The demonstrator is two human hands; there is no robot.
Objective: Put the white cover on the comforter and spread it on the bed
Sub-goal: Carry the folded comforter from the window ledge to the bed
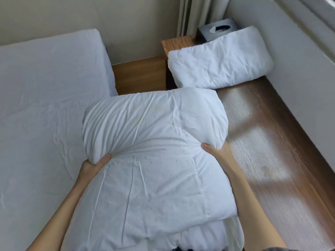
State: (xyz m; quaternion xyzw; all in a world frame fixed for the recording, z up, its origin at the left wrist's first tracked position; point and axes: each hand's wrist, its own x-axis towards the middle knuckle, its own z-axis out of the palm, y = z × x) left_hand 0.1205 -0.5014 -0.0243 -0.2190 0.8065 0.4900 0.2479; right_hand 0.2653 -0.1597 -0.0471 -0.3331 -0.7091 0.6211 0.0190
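Two bare hands hold up a folded white comforter (154,151) beside a bed (45,96).

The left hand (94,164) and right hand (215,151) each grip a side, thumbs pressed on top, fingers hidden beneath. The bed lies left of the hands; a wooden ledge (262,142) lies to the right, with a second folded white bundle (217,60) beyond them.

We have the folded comforter (154,160) bulking between both grips, left hand (94,164) and right hand (215,151), blocking any reach straight ahead. To our left the bed (45,87) lies open and flat (nothing on its sheet). To our right the wooden bench (262,151) gives a bare strip, closed at its far end by a folded white bundle (219,60) and a tissue box (217,30), with the wall (299,60) hard alongside.
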